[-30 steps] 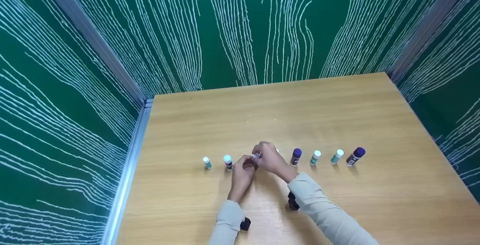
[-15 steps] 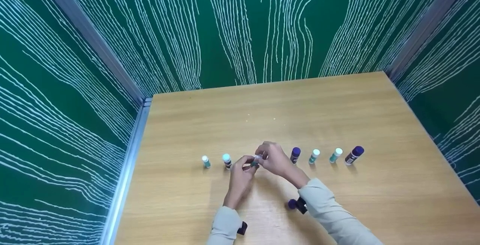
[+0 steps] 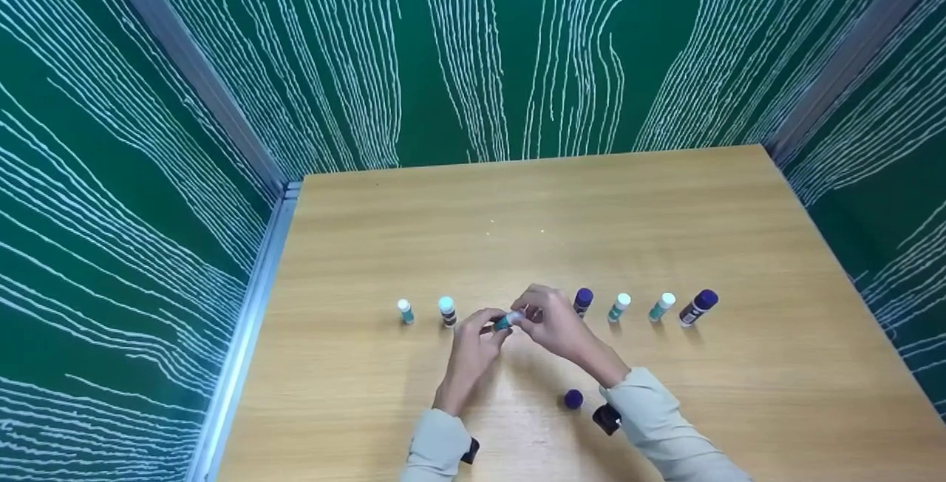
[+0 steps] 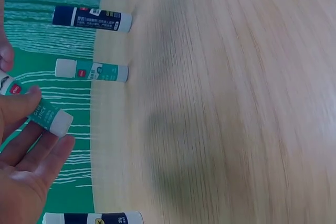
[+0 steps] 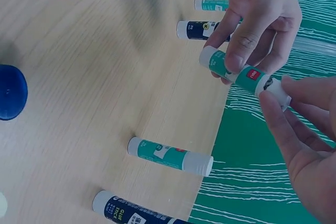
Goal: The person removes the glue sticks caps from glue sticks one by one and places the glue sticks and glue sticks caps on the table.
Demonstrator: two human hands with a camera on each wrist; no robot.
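Observation:
Between both hands a small green-and-white glue stick is held tilted above the table. My left hand grips its green body, with the thumb along one side and fingers beneath. Thumb and fingertips of my right hand pinch the white end opposite. At the left hand's side, a navy glue stick with a white cap stands upright. Near the right hand stand a purple-capped glue stick and a green glue stick, the latter hidden behind that hand in the head view.
Further along the row stand a green glue stick at left and, at right, two green ones and a large purple-capped glue stick. A dark blue cap sits by the right sleeve. Green panels with white lines border the wooden table.
My right hand has shifted a little right and toward me, and the glue stick shows more between the hands. The dark blue cap has come fully out from behind the right wrist.

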